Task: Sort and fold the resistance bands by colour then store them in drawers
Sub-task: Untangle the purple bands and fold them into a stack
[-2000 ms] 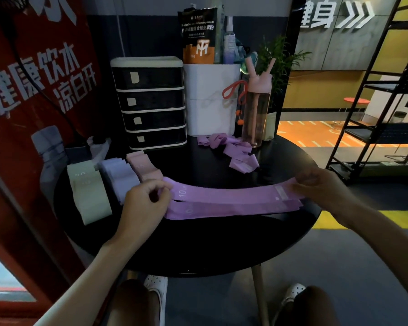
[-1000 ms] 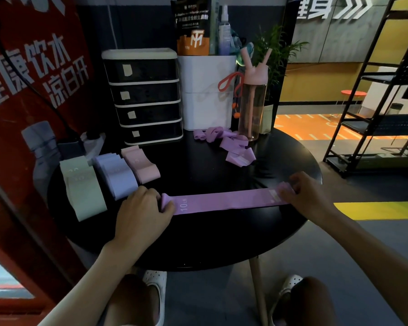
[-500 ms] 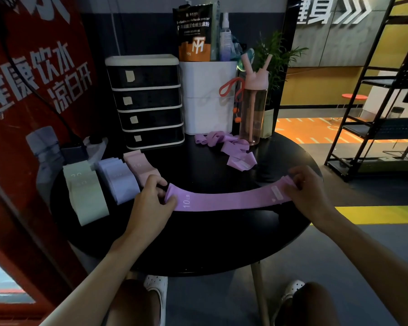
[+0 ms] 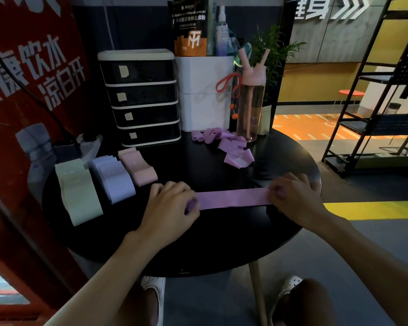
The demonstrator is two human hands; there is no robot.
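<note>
A: The left grip (image 4: 170, 205) — is it holding anything?
B: Yes. Its fingers are curled over the left end of the purple band (image 4: 233, 198), gripping it low on the desk (image 4: 222, 243).
A: And the right grip (image 4: 295, 196)?
B: The same at the other end: its fingers are bent down around the band's right end, close to the desk's right edge. The band lies flat and straight between the two, running left to right across the near half of the desk.
A: Where are the other bands?
B: Three folded stacks sit side by side toward the left edge — a pale green stack (image 4: 77, 191) outermost, a lilac stack (image 4: 113, 180) next to it, and a pink stack (image 4: 138, 167) innermost, just beyond the left grip. A loose heap of purple bands (image 4: 224, 144) lies crumpled near the far edge.
A: And the drawers?
B: The drawer unit (image 4: 141, 97) stands at the far left of the desk. It has four dark drawers, all pushed in, each with a small paper label on its front. Beside it is a white container (image 4: 203, 92), and a pink-capped water bottle (image 4: 251, 104) stands right behind the loose heap.
</note>
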